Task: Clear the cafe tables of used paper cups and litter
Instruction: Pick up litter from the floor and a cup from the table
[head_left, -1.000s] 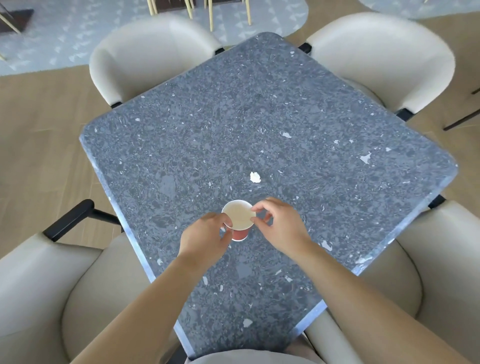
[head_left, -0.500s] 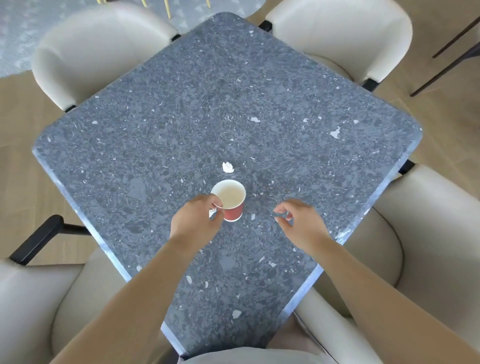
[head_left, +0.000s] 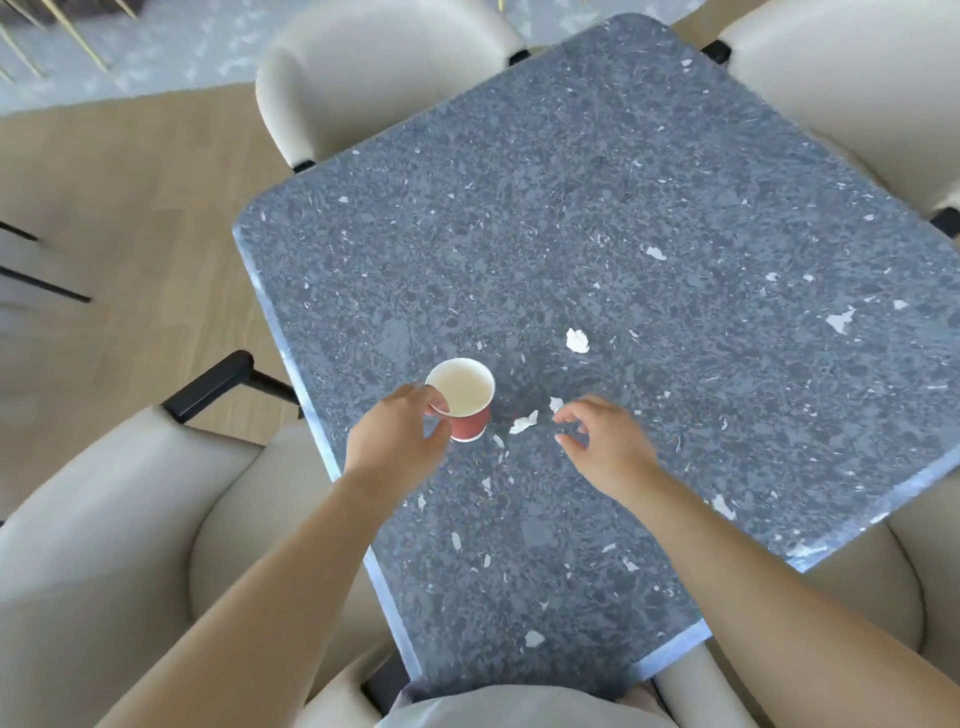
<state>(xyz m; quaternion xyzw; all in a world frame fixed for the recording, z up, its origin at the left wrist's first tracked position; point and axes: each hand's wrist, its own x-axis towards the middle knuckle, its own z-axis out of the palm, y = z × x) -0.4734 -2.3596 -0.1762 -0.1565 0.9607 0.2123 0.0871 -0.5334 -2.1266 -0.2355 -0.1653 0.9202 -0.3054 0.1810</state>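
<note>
- One view, head camera, looking down on a grey speckled stone table (head_left: 649, 208) that fills the centre and right of frame.
- Red paper cup with a white inside (head_left: 464, 405): left of centre, near the table's left edge, mouth up, looks empty. Can't tell if its base touches the table.
- Left hand (head_left: 397, 444): at the cup's lower left, thumb and fingers pinching the near rim and wall.
- Right hand (head_left: 605, 441): right of the cup, over the table, fingers loosely curled, thumb and forefinger apart, holding nothing.
- Torn white paper scrap (head_left: 523, 422): flat on the table between cup and right hand, near the fingertips, apart from both.
- Crumpled white paper bit (head_left: 577, 341): on the table further up, above the right hand.
- Cream padded chairs around the table: upper left (head_left: 363, 67), upper right (head_left: 857, 83), lower left (head_left: 104, 545), lower right (head_left: 914, 582).
</note>
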